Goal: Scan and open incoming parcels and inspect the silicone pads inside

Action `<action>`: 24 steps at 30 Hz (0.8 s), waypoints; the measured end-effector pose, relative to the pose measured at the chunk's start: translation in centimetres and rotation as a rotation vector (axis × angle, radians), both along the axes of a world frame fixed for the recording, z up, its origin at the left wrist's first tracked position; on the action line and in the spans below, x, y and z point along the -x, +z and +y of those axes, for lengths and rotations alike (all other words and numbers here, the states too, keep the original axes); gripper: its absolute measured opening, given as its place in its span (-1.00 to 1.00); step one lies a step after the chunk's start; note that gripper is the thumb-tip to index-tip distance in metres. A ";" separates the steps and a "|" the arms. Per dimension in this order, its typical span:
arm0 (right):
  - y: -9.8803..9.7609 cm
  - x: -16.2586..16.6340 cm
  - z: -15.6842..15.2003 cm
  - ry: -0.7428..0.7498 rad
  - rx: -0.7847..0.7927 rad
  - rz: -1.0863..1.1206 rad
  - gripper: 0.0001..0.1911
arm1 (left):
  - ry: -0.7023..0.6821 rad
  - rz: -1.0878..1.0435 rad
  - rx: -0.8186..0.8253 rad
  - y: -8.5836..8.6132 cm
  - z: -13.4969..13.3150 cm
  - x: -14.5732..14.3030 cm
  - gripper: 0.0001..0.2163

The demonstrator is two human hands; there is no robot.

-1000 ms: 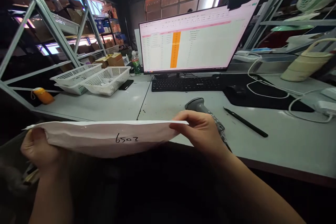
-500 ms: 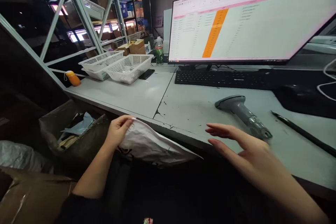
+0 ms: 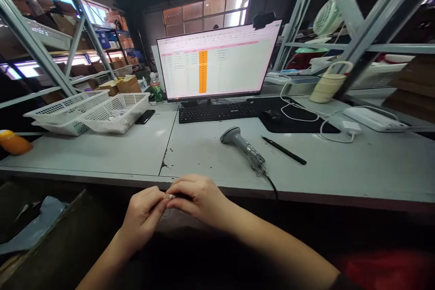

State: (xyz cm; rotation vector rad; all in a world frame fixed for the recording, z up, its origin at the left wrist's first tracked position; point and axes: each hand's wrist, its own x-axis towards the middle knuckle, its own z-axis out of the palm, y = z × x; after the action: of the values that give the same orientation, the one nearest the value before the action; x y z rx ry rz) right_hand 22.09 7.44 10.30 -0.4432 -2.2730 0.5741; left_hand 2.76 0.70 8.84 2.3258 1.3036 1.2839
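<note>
Both hands meet just in front of the desk's near edge, fingertips almost touching. My left hand (image 3: 144, 215) is closed in a pinch on a white plastic bag (image 3: 169, 196), of which only a small crumpled bit shows between the fingers. From the other side my right hand (image 3: 200, 197) pinches that same bit between thumb and fingers. The rest of the bag is hidden or lost in the dark below the hands. A grey barcode scanner (image 3: 243, 145) lies on the desk beyond my right hand, with a black pen (image 3: 283, 149) to its right.
On the desk (image 3: 190, 149) stand a monitor (image 3: 234, 72), a keyboard (image 3: 217, 112), a mouse (image 3: 272, 116) and white baskets (image 3: 117, 122). A phone (image 3: 145, 117) lies beside the baskets. Below left is a bin (image 3: 64, 231). White cables (image 3: 306, 118) and a beige container (image 3: 328, 86) are at right.
My right hand has moved left from over the desk and closed beside my left hand. Much less of the white bag shows. The view has turned right, bringing the fan and cables in.
</note>
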 end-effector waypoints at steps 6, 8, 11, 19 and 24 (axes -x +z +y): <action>-0.8 -0.6 -0.4 -0.028 0.046 -0.016 -0.88 | -0.013 -0.046 0.021 -0.8 0.0 0.1 -0.85; -1.1 -0.9 -0.3 -0.044 0.035 -0.025 -0.90 | 0.035 -0.084 0.040 -1.0 -0.2 0.7 -0.82; -1.7 -2.2 -0.2 -0.080 0.016 -0.069 -0.91 | 0.175 -0.183 0.030 -1.4 -0.5 2.3 -0.80; -4.2 -9.7 -0.6 -0.275 0.051 -0.281 -0.85 | 0.480 -0.687 -0.071 -3.5 0.4 5.8 -0.73; -5.0 -13.5 -1.2 -0.359 0.078 -0.346 -0.82 | 0.562 -0.801 -0.073 -5.4 1.0 5.5 -0.69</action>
State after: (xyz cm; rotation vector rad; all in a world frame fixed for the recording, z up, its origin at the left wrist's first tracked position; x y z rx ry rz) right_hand 35.61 6.28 5.27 -1.0320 -2.4137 0.4259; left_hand -2.71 1.72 3.47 1.2047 1.6157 2.1282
